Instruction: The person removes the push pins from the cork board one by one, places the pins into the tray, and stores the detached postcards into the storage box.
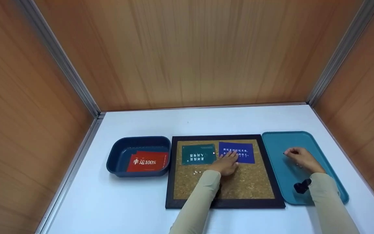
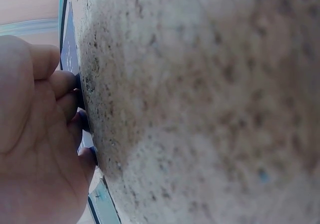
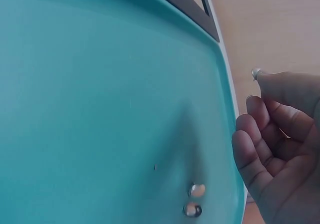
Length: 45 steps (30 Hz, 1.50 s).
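Observation:
My left hand lies with its fingers extended over the lower left part of a purple card, resting on it against the framed cork board. In the left wrist view, the fingertips touch the card at the board's surface. A green card lies on the board to the left, with small shiny dots at its edges. Above the teal tray, my right hand pinches a small shiny thumbtack at its fingertips. Two shiny thumbtacks lie in the tray below it.
Left of the board stands a dark blue bin holding red cards. Several tiny whitish pieces lie on the cork below the green card. Wood-grain panels enclose the white table at the back and sides.

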Tool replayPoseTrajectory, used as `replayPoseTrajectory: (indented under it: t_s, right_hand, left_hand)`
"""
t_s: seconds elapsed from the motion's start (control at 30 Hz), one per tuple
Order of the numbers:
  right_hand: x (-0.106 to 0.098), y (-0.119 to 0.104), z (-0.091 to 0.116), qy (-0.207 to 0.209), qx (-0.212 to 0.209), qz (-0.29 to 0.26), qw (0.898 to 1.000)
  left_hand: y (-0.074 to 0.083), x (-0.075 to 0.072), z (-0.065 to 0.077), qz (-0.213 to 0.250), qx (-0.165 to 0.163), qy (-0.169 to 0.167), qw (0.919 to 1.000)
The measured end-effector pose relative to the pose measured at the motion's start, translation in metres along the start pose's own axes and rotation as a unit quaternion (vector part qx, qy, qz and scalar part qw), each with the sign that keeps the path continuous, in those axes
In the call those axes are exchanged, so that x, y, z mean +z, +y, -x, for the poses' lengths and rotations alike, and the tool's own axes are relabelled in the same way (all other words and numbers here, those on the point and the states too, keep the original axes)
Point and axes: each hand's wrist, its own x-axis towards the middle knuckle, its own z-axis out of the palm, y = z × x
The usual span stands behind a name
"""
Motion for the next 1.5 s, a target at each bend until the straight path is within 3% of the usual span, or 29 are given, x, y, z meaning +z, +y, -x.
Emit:
replayPoseTrajectory:
  t_s: [0.53,0.77,1.5]
  right_hand:
    - [-0.009,0.02,0.011,-0.002,0.018,0.01,1.0]
    - [-0.011,0.031,0.011,0.012,0.008,0.025,1.0]
    - [-0.017,0.047,0.023,0.016,0.046,0.026,0.998]
  left_hand:
    - [0.001,0.001,0.0,0.004,-0.012,-0.001,0.9999]
    - [0.0,-0.001,0.003,0.015,0.005,-0.004,0.9999]
    - [0.0,-0.001,0.002,0.007,0.001,0.002,1.0]
